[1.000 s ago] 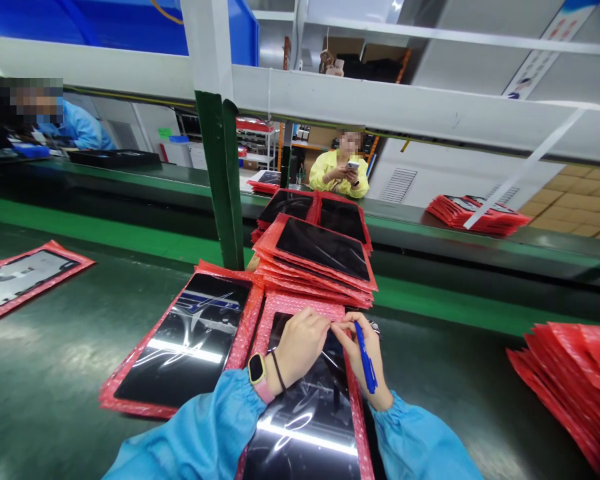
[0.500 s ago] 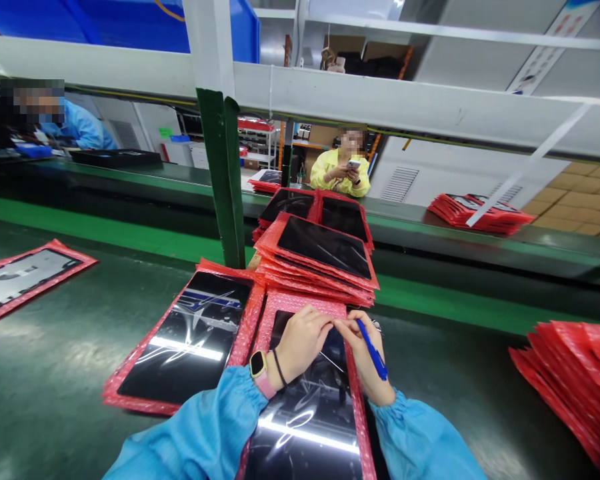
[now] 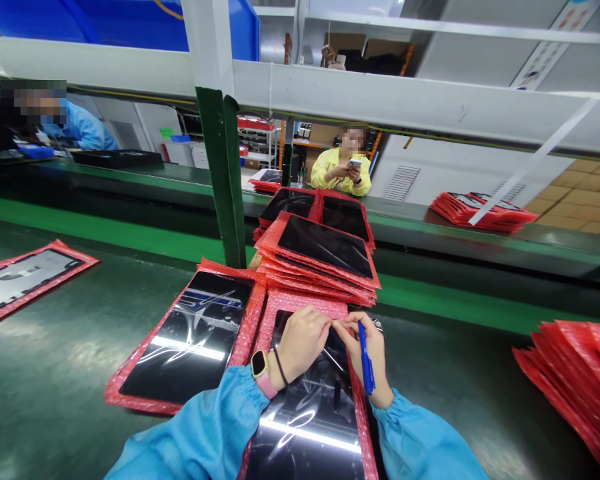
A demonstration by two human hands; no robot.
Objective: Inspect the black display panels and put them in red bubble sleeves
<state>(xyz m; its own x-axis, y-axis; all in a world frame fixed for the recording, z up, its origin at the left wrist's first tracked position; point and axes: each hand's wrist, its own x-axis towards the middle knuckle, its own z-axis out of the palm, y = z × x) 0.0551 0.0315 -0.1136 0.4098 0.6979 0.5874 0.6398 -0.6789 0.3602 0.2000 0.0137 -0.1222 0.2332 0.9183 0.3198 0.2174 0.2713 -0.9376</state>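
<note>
My left hand (image 3: 303,343), with a watch on its wrist, hangs over a glossy black screen panel (image 3: 300,437). Its thumb and fingers are pinched together, and whatever lies between them is hidden or too small to name. Touching those fingertips is my right hand (image 3: 379,357), which also carries a blue pen (image 3: 367,367) pointing down along the palm. The panel rests on red bubble wrap (image 3: 310,301). To its left lies a second black panel (image 3: 190,340) on red wrap, reflecting the lights.
Beyond my hands rises a stack of wrapped panels (image 3: 320,267). Red bubble-wrap sheets (image 3: 570,387) are piled at right, and a silver-grey panel (image 3: 23,280) lies at left. A green post (image 3: 225,180) stands behind. Two people are across the bench, one holding a phone (image 3: 354,164).
The blue pen has swung to a more upright angle in my right hand. My hands stay close together at nearly the same spot.
</note>
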